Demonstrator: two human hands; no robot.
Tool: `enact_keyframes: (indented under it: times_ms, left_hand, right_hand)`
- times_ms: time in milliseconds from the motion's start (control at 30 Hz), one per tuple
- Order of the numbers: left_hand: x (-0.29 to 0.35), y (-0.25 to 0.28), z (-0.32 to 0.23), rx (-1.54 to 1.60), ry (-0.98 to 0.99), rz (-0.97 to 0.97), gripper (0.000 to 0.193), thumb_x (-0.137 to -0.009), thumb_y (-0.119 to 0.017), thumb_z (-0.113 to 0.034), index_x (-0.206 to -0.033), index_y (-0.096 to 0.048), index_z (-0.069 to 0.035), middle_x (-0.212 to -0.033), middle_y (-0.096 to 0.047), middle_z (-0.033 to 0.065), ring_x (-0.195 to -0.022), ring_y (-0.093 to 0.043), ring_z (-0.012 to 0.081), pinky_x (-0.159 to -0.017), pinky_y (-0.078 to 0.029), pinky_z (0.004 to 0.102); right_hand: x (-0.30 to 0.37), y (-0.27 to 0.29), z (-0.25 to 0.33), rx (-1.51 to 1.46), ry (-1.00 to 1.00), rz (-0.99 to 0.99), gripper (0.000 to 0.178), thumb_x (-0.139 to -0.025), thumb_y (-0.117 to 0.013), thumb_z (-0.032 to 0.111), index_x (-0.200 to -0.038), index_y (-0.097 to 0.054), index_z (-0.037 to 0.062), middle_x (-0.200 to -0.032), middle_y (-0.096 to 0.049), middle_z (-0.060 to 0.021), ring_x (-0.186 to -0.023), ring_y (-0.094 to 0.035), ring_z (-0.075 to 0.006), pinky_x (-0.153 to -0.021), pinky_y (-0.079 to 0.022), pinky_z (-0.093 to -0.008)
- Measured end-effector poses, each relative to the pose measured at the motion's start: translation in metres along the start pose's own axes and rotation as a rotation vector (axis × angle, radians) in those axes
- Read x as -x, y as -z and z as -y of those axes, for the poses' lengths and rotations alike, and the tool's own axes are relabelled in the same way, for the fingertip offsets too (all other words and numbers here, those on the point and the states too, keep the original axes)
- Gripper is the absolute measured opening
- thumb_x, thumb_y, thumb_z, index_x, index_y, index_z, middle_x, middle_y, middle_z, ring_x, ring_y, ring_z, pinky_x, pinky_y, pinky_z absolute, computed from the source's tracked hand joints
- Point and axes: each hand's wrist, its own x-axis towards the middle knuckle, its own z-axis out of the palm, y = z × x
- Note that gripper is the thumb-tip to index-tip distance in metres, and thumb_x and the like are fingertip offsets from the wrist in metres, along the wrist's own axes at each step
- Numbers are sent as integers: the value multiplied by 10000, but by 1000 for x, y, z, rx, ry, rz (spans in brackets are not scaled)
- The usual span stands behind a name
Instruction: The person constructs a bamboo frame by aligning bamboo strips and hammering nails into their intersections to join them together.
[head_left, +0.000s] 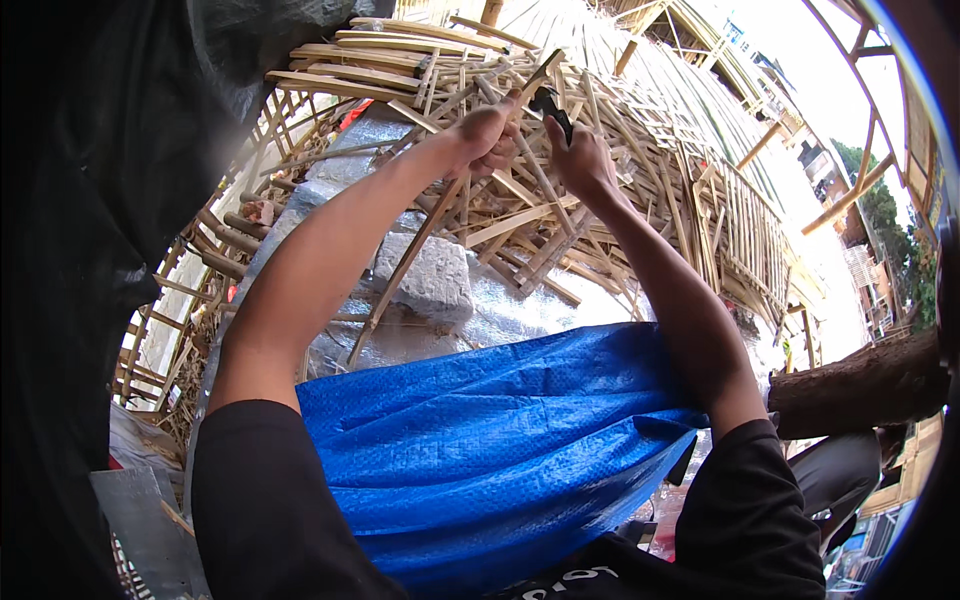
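Both my arms reach forward over a blue woven plastic sheet [480, 420] spread across my lap. My left hand [487, 138] is closed around a bamboo strip [410, 258], whose long lower part slants down toward the blue sheet. Just to its right, my right hand [582, 160] grips the black handle of a knife [552, 108]. The thin blade points up and away, close to the left fist; whether it touches the strip cannot be made out. Beyond and beneath both hands lies a loose heap of cut bamboo pieces [640, 190].
A rough grey block [425, 277] rests on a silver foil sheet [515, 305] before me. Split bamboo lengths [355, 62] are stacked at the far left. Black sheeting [80, 220] hangs on the left. A thick log [860, 395] juts in at right, above a dark-clothed knee [842, 475].
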Motion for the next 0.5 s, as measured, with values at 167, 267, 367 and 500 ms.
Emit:
enact_keyframes:
  times_ms: [167, 267, 367, 500]
  left_hand:
    - [19, 40, 25, -180, 113, -70, 551, -970, -239, -659, -715, -353, -184, -513, -215, -90, -382, -189, 51, -359, -111, 243]
    - [38, 62, 14, -563, 338, -138, 613, -934, -315, -692, -948, -481, -101, -555, -242, -78, -399, -204, 31, -342, -189, 202]
    - [33, 113, 27, -936, 664, -71, 619, -880, -488, -694, -868, -499, -75, -560, -247, -60, -376, -212, 35, -334, -188, 203]
    - [19, 129, 69, -1210, 576, 38, 611, -893, -521, -643, -866, -592, -36, -671, -511, 58, -499, -452, 155, -479, -411, 304]
  right_hand:
    - [5, -4, -13, 76, 99, 64, 632, -955, -462, 550, -935, -643, -55, -715, -655, -247, -670, -664, -373, -633, -502, -486]
    - [14, -23, -49, 42, 177, 149, 545, -939, -560, 491, -934, -635, -49, -627, -614, -164, -580, -621, -275, -583, -471, -429]
    - [38, -56, -43, 122, 212, 315, 508, -933, -590, 453, -895, -614, -53, -637, -611, -176, -608, -627, -273, -585, -472, -421]
    - [49, -95, -29, 353, 183, 595, 507, -939, -587, 440, -878, -585, -63, -712, -619, -206, -653, -630, -287, -597, -471, -440]
